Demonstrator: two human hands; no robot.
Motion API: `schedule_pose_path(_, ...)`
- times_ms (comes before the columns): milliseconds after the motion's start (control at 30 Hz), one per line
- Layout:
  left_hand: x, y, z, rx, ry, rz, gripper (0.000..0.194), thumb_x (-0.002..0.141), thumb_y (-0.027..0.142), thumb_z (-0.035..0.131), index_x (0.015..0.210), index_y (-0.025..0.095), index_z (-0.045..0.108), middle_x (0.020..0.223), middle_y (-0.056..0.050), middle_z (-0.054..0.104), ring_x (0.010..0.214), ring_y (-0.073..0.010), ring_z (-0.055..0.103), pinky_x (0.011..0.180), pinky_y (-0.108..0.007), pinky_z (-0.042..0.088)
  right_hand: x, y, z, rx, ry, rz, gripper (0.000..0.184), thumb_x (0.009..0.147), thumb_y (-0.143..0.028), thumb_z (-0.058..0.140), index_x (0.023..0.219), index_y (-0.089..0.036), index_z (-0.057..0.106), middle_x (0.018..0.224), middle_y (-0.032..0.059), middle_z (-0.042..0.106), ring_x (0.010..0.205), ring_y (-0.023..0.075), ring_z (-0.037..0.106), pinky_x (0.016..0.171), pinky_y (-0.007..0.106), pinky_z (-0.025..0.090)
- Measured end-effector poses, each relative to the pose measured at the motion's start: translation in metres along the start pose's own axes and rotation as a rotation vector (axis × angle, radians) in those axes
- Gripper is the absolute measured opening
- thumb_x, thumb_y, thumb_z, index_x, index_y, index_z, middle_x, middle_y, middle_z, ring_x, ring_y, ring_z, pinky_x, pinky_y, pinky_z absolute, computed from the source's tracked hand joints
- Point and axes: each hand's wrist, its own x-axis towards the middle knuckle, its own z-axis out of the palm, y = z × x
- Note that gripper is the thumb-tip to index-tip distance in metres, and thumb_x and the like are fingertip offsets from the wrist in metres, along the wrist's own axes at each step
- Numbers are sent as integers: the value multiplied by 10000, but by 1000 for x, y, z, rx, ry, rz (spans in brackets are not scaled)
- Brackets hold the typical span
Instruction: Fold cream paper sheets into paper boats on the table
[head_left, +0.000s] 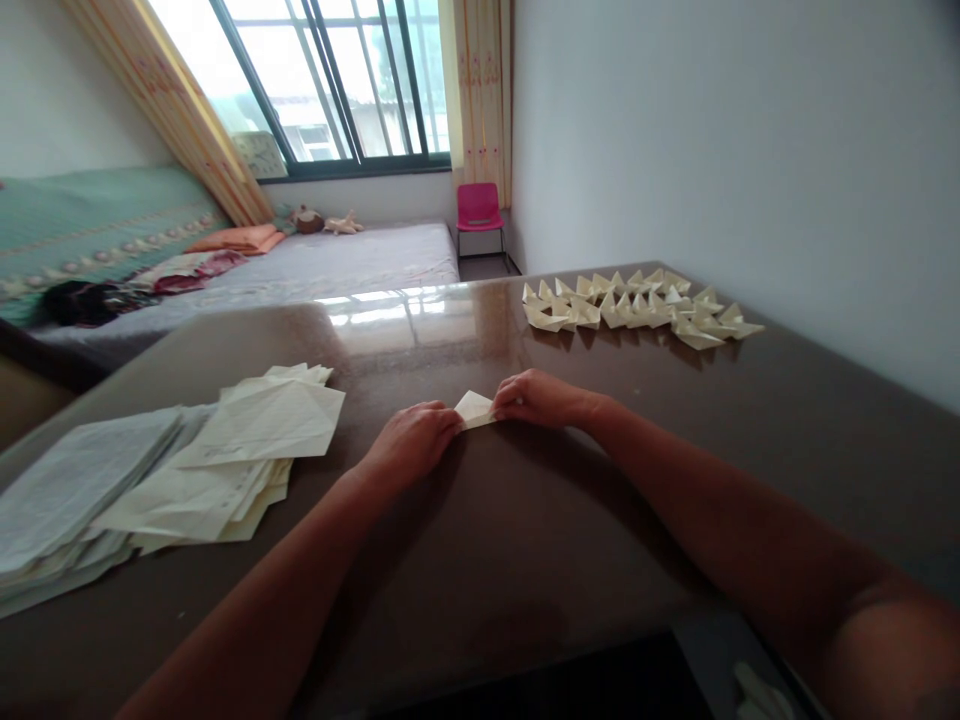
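A small folded piece of cream paper (475, 408) lies on the dark brown table (525, 540) in front of me. My left hand (411, 440) pinches its left side with fingers curled. My right hand (538, 398) grips its right side, fingers pressed together on the paper. To the left lies a loose stack of cream paper sheets (225, 455). At the far right of the table several finished folded paper shapes (637, 308) sit in rows.
A pile of printed sheets (67, 490) lies at the table's left edge. Behind the table are a bed (300, 265), a pink chair (480, 210), a window with curtains and a white wall on the right.
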Motion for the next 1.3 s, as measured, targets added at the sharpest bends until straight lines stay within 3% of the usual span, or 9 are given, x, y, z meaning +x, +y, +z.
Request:
schedule_pose_path(200, 7, -11, 3, -159, -2, -182, 309, 903, 382, 390, 949, 234, 658, 884, -30, 711, 817, -199, 644, 697, -275, 417, 2, 9, 2, 129, 21, 195, 241, 853, -275, 546, 956, -134, 712, 787, 25, 690, 702, 126, 580, 626, 197, 379)
schedule_pose_path(433, 6, -7, 3, -131, -7, -264, 249, 877, 400, 423, 1006, 275, 596, 935, 3, 713, 849, -208, 650, 695, -282, 420, 6, 3, 8, 10, 80, 343, 174, 821, -264, 595, 950, -169, 662, 866, 37, 689, 747, 130, 591, 638, 199, 375)
schedule_pose_path(633, 5, -5, 5, -10, -39, -270, 288, 900, 420, 400, 1104, 285, 552, 961, -20, 693, 906, -233, 641, 744, -311, 438, 6, -4, 8, -109, 52, 446, 214, 814, -341, 595, 988, -220, 619, 883, 25, 687, 744, 143, 593, 596, 219, 339)
schedule_pose_path(800, 2, 0, 9, 97, 33, -192, 340, 928, 365, 393, 1249, 310, 493, 1090, -43, 603, 953, -213, 592, 755, -316, 445, 7, -9, 8, -152, 34, 481, 231, 817, -376, 575, 1002, -242, 608, 929, 23, 688, 773, 155, 603, 572, 228, 322)
schedule_pose_path(900, 1, 6, 8, 170, 97, -28, 379, 923, 285, 442, 1291, 358, 487, 1168, -39, 543, 1077, -211, 493, 826, -315, 426, 7, -9, 8, -169, 30, 481, 233, 823, -374, 565, 1016, -248, 603, 931, 22, 687, 797, 168, 607, 579, 234, 329)
schedule_pose_path(1000, 0, 11, 6, 203, 31, 138, 362, 925, 259, 452, 1262, 365, 529, 1117, -29, 556, 1030, -200, 471, 827, -308, 416, 6, -11, 8, -188, 31, 462, 239, 834, -360, 558, 1041, -249, 606, 932, 29, 680, 804, 171, 609, 612, 238, 360)
schedule_pose_path(1133, 0, 14, 3, 223, -52, 176, 374, 933, 255, 435, 1285, 360, 509, 1041, -31, 567, 955, -192, 479, 781, -293, 421, 1, -23, 5, -321, 111, 248, 223, 842, -276, 566, 1052, -263, 642, 1127, 62, 613, 994, 200, 582, 724, 251, 411)
schedule_pose_path(1200, 0, 15, 1, 237, -55, 175, 399, 934, 226, 426, 1309, 349, 485, 1055, -33, 572, 967, -195, 481, 798, -299, 423, -2, -34, 4, -384, 47, 154, 217, 865, -238, 527, 1032, -253, 665, 1125, 83, 609, 1016, 217, 583, 729, 262, 430)
schedule_pose_path(1300, -2, 18, -1, 247, -68, 173, 422, 926, 183, 426, 1321, 326, 471, 1097, -37, 575, 985, -193, 491, 813, -301, 429, -7, -52, 2, -437, -121, 159, 264, 899, -199, 443, 1046, -180, 662, 1064, 133, 644, 920, 227, 637, 676, 279, 461)
